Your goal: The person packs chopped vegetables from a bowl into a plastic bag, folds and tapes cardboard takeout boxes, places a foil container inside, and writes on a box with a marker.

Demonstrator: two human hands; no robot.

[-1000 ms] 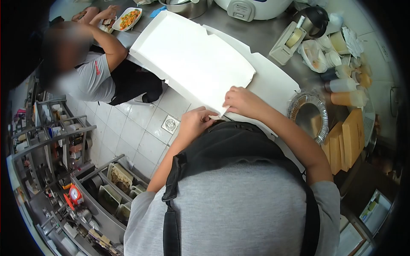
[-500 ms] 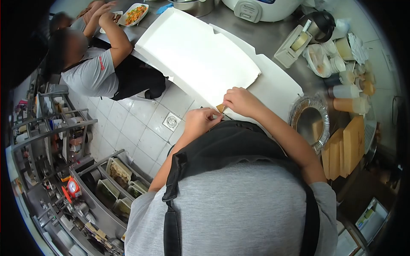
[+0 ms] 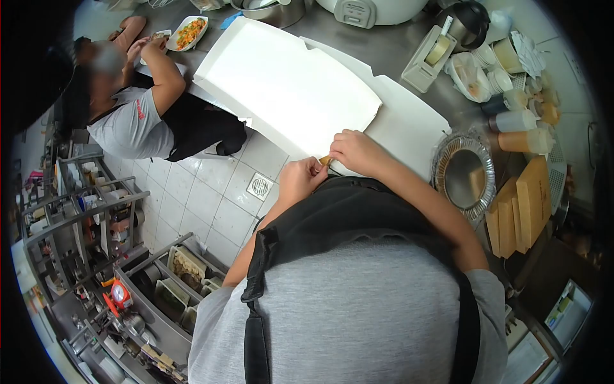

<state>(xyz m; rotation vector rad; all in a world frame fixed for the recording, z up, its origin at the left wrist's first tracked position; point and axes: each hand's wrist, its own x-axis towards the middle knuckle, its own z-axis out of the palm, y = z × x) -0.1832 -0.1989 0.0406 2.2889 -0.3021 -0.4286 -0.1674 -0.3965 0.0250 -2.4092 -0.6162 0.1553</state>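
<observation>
A large white cardboard sheet with folded edges [image 3: 288, 83] lies on the steel counter, over a second white cardboard piece [image 3: 409, 121]. My left hand [image 3: 302, 181] pinches the sheet's near corner, where a small brown flap shows. Beside it, my right hand [image 3: 355, 152] has its fingers closed on the same corner from the right. The fingertips of both hands nearly meet there. An aluminium foil tray [image 3: 441, 185] stands right of my right forearm.
At the left a co-worker [image 3: 137, 121] stands by the counter near a dish of food [image 3: 188, 33]. A tape dispenser [image 3: 425, 61], sauce bottles [image 3: 511, 121] and brown boxes [image 3: 531, 205] are at the right. Food containers [image 3: 185, 265] sit lower left.
Over the last second, a brown flap has come into view at the corner between my fingers. My hands have barely shifted. The co-worker's arms have lowered.
</observation>
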